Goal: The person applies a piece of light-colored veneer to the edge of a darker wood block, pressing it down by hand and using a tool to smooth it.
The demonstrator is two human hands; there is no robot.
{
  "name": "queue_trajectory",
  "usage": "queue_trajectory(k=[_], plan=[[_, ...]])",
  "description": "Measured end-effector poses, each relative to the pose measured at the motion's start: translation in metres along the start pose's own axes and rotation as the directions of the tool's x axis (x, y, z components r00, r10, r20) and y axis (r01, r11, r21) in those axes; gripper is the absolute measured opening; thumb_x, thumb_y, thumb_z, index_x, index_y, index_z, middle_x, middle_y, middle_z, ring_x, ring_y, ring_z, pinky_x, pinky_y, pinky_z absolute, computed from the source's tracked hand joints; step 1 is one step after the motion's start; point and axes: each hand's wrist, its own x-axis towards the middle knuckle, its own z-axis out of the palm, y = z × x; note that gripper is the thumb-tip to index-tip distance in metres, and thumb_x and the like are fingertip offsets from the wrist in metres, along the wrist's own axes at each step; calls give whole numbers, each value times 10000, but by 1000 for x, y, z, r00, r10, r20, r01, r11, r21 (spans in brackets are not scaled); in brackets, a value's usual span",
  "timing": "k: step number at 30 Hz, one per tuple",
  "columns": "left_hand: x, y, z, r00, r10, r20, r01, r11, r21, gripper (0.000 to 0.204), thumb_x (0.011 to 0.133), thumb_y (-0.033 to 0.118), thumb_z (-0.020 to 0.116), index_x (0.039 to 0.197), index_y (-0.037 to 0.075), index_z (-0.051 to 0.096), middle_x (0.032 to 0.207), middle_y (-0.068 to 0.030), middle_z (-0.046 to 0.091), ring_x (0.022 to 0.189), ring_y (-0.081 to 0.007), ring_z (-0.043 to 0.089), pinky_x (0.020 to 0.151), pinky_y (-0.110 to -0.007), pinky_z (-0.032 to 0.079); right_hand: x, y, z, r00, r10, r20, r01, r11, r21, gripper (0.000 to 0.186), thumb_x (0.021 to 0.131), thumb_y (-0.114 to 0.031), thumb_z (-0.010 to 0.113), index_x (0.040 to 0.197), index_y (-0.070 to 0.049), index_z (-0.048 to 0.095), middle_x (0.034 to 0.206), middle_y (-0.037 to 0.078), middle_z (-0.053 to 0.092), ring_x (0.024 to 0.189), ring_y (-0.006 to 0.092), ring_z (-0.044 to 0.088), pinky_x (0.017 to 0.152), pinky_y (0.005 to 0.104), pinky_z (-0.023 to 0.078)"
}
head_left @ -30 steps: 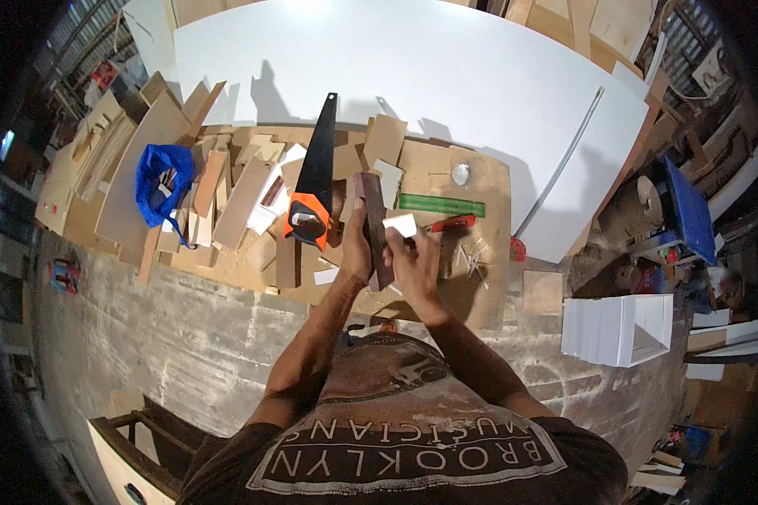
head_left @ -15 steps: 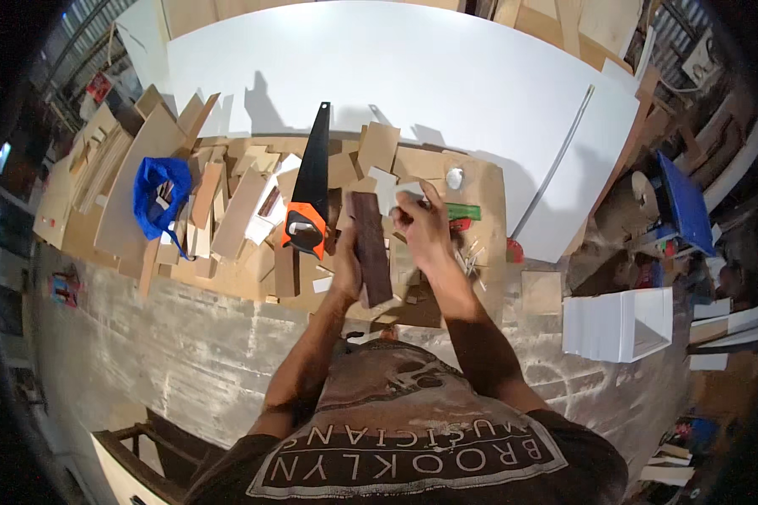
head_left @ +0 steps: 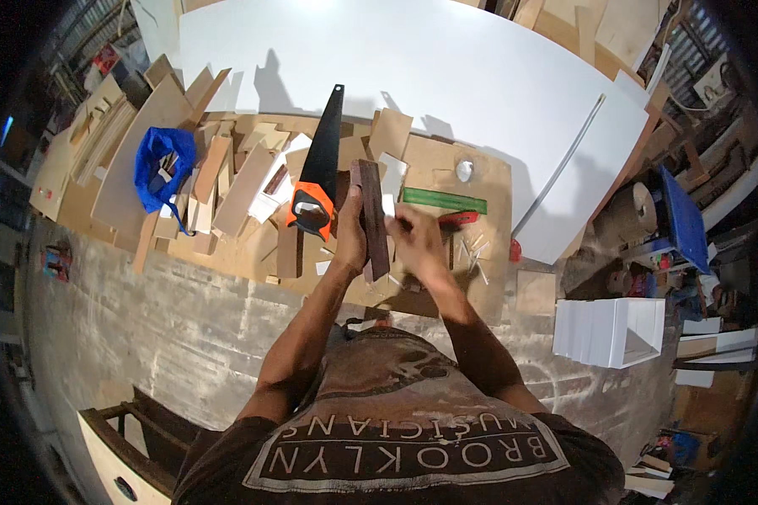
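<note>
Head view: block (head_left: 376,231) gripped in my left hand (head_left: 351,238).
Long, dark brown; right hand (head_left: 420,246) beside it, curled, grasp unclear.

The head fisheye looks down, worktop (head_left: 494,252) ahead.

glare: white panel (head_left: 429,76), top edge | shadows: on panel | sides: dim, fisheye-bent | corners: black

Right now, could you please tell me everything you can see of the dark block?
The dark block is long, straight-sided and brown, apparently wood, with two long faces showing. The left hand holds it over the table, far end leaning slightly left. The right hand is close beside it; contact is unclear.
</note>
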Motion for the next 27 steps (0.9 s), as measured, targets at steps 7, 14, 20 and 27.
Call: queue_trajectory(k=[7, 14, 20, 27], plan=[[-6, -37, -12, 995, 102, 19, -103, 969, 226, 557, 1026, 482, 379, 1297, 9, 495, 1114, -56, 550, 967, -132, 536, 819, -296, 455, 4, 29, 20, 988, 109, -107, -108, 994, 12, 223, 882, -184, 681, 984, 13, 654, 902, 207, 676, 810, 340, 665, 730, 400, 516], [-4, -42, -49, 1000, -8, -26, 11, 991, 131, 476, 1026, 455, 373, 1184, 41, 549, 1061, -58, 604, 962, -160, 594, 850, -329, 497, -61, 43, 50, 967, -151, -204, 162, 986, 39, 251, 904, -235, 670, 950, 12, 665, 796, 142, 646, 710, 272, 620, 701, 383, 505], [-13, -42, -65, 991, -100, -83, 106, 992, 68, 549, 1012, 531, 386, 1253, 55, 511, 1043, -64, 599, 932, -181, 601, 836, -334, 501, -54, 29, 43, 955, 188, 228, -236, 950, 205, 215, 889, -214, 676, 898, -1, 652, 763, 144, 634, 700, 252, 627, 646, 355, 477], [-36, -60, -46, 991, -133, -27, 130, 878, 460, 572, 1035, 486, 353, 1281, 0, 529, 1169, -92, 585, 1027, -160, 546, 934, -302, 432, 51, 78, 30, 959, 277, 58, -280, 898, 341, 195, 952, -187, 586, 929, 0, 637, 695, 31, 586, 616, 142, 555, 561, 292, 437]])
